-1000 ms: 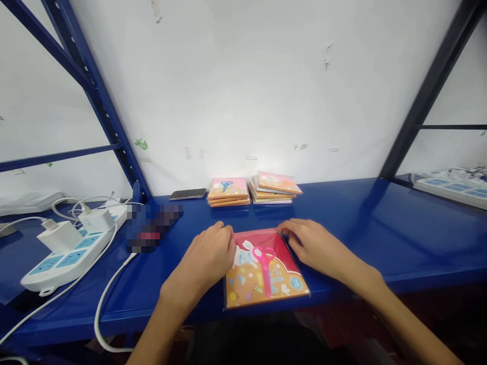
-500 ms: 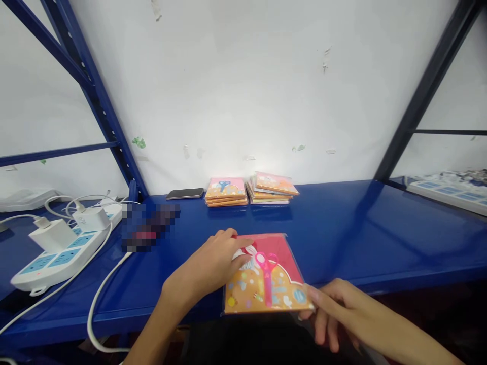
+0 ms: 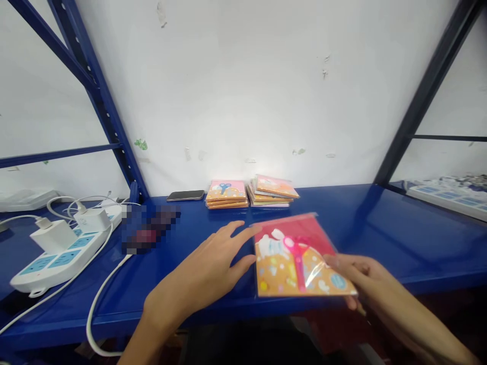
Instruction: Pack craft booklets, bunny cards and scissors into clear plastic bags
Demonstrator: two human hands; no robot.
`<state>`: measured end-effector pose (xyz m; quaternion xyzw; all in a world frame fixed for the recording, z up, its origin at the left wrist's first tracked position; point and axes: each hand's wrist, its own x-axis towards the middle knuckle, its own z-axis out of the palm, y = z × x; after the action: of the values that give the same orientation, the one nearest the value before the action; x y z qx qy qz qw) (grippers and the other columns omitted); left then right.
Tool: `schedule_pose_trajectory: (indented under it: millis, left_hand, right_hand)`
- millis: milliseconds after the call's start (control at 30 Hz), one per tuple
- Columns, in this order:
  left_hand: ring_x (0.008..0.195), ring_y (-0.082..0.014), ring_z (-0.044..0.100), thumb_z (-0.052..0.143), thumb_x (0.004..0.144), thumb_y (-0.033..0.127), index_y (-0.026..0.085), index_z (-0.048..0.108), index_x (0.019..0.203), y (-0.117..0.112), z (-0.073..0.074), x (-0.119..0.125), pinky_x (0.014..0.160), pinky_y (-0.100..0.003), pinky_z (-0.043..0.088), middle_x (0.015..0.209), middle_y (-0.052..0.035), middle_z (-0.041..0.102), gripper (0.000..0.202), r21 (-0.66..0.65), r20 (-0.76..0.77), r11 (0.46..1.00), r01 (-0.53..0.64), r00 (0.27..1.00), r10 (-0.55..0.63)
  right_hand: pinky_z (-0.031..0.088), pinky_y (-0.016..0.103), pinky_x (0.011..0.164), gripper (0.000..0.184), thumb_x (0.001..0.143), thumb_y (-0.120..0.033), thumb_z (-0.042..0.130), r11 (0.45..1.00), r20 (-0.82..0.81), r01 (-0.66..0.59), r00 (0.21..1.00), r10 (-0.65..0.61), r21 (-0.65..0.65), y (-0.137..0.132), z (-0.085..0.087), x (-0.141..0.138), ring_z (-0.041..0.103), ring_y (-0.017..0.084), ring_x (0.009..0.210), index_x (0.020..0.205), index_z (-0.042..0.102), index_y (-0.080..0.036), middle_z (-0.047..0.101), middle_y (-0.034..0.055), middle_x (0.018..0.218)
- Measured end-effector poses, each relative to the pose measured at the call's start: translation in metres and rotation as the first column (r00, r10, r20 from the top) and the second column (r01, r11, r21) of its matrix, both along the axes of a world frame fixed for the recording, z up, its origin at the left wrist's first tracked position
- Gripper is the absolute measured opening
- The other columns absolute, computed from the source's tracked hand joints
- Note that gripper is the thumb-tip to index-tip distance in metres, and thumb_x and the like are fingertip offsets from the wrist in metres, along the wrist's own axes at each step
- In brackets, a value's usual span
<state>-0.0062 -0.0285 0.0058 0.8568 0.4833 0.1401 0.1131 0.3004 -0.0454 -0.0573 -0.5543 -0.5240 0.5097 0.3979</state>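
Observation:
A flat paper-craft pack (image 3: 277, 279), red above and orange with a white rabbit below, sits in a clear plastic sleeve. Pink scissors (image 3: 299, 263) show on its front under the plastic. My right hand (image 3: 361, 274) pinches the pack's lower right side, thumb on top and the other fingers mostly hidden beneath. It is held tilted above the front of the table. My left hand (image 3: 211, 261) is open at the pack's left edge, fingers spread; whether a fingertip still touches the sleeve I cannot tell.
Two stacks of similar packs, a left stack (image 3: 227, 195) and a right stack (image 3: 273, 191), stand against the wall on the blue table (image 3: 335, 213). A phone (image 3: 185, 195) lies beside them. A power strip (image 3: 72, 253) with chargers and a white cable (image 3: 93, 304) occupies the left.
The pack has moved right and away from me, held by my right hand. My left hand has loosened its grip and its fingers have spread off the pack's left side.

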Motion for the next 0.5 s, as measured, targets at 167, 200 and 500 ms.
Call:
schedule_pose_trajectory:
  millis: [167, 200, 500]
  left_hand:
    - [0.144, -0.0203, 0.046, 0.042, 0.106, 0.046, 0.044, 0.047, 0.148, -0.002, 0.01, -0.018, 0.123, -0.04, 0.036, 0.156, 0.0072, 0.05, 0.043, 0.023, 0.02, 0.999, -0.048, 0.999, 0.048]
    - [0.142, -0.0202, 0.048, 0.042, 0.106, 0.046, 0.043, 0.049, 0.147, -0.002, 0.01, -0.02, 0.122, -0.04, 0.036, 0.154, 0.0067, 0.052, 0.042, 0.015, 0.023, 0.998, -0.057, 0.998, 0.056]
    - [0.145, -0.0263, 0.045, 0.042, 0.105, 0.047, 0.037, 0.052, 0.148, -0.004, 0.01, -0.013, 0.123, -0.046, 0.033, 0.154, 0.0029, 0.055, 0.045, -0.112, -0.059, 0.99, -0.089, 0.995, 0.083]
  right_hand:
    - [0.034, 0.025, 0.042, 0.054, 0.078, -0.069, 0.073, 0.931, 0.059, 0.174, 0.977, -0.203, 0.322, 0.053, 0.045, 0.014, 0.045, 0.013, 0.047, 0.06, 0.064, -0.019, 0.054, 0.0025, 0.05]
    - [0.035, 0.024, 0.043, 0.054, 0.081, -0.067, 0.072, 0.911, 0.055, 0.176, 0.976, -0.211, 0.374, 0.072, 0.055, 0.014, 0.045, 0.013, 0.049, 0.061, 0.062, -0.019, 0.054, 0.0023, 0.052]
    - [0.056, 0.035, 0.078, 0.023, 0.094, -0.035, 0.07, 0.909, 0.379, 0.134, 0.878, -0.294, 0.395, 0.234, 0.052, 0.021, 0.067, 0.023, 0.089, 0.096, 0.07, -0.012, 0.071, 0.0142, 0.1]
